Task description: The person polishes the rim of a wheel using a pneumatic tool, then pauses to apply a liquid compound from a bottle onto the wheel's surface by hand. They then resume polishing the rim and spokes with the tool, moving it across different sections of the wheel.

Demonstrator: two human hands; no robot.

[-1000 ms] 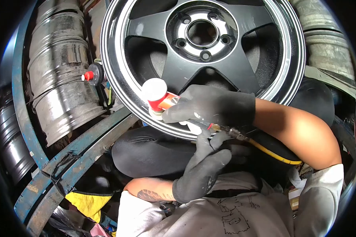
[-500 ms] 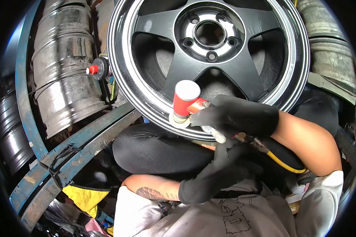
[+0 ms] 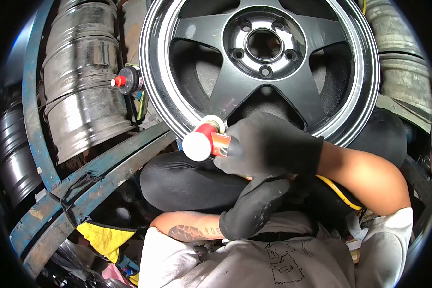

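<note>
A dark five-spoke wheel (image 3: 285, 74) with a shiny rim lies before my knees. My right hand (image 3: 273, 144), in a black glove, is wrapped round a red air tool (image 3: 209, 139) with a white round cap. The tool is tilted, its pale pad (image 3: 214, 123) against the inner side of the rim's lower left part. Below it, my left hand (image 3: 261, 199), also gloved in black, reaches in under the right one; its fingers are hidden behind the right hand. A yellow hose (image 3: 340, 193) runs from beneath the right hand.
Stacked metal rims (image 3: 84, 86) stand on the left behind a blue metal frame (image 3: 36, 110). More rims (image 3: 405, 72) are at the right. Another tool with a black disc and red end (image 3: 128, 80) sits left of the wheel. A yellow cloth (image 3: 103, 238) hangs at the lower left.
The red tool has tipped over and moved left and up, its pad going from the rim's outer edge to its inner side. My left hand has shifted slightly, its fingers now covered.
</note>
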